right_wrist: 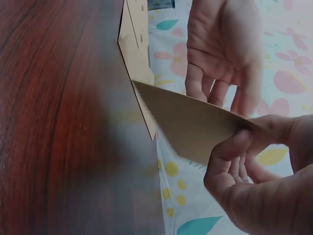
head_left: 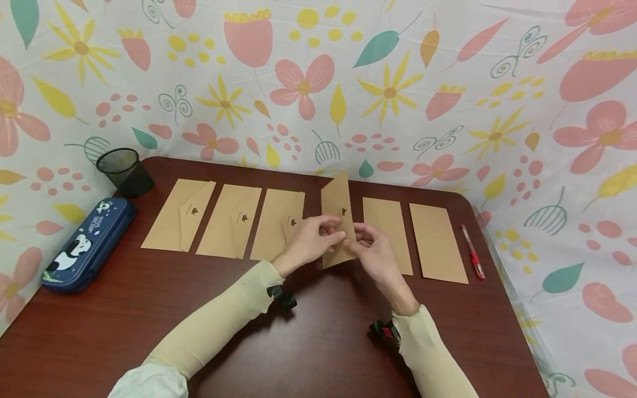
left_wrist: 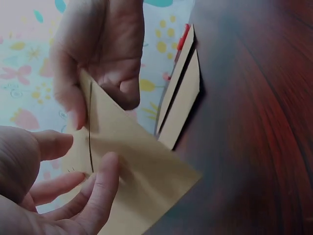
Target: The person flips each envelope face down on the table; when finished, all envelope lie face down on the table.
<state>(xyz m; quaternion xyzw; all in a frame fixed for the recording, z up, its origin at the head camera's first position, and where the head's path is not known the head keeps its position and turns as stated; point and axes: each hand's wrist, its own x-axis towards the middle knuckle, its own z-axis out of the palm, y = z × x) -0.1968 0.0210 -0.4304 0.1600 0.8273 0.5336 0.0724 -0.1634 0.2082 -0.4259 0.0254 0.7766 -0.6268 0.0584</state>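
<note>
Raised off the table in the head view is a tan paper envelope with a small dark crown print on its flap. My right hand pinches its right edge, thumb on the near face and fingers behind. From the left, my left hand reaches to the flap side. In the left wrist view its fingertips touch the envelope near the flap's dark edge line. The right wrist view shows the right hand gripping the envelope's edge, with the left hand beyond it.
Three flapped envelopes lie in a row on the left. Two plain envelopes lie on the right, beside a red pen. A panda pencil case and black mesh cup stand at the left edge. Floral cloth hangs behind.
</note>
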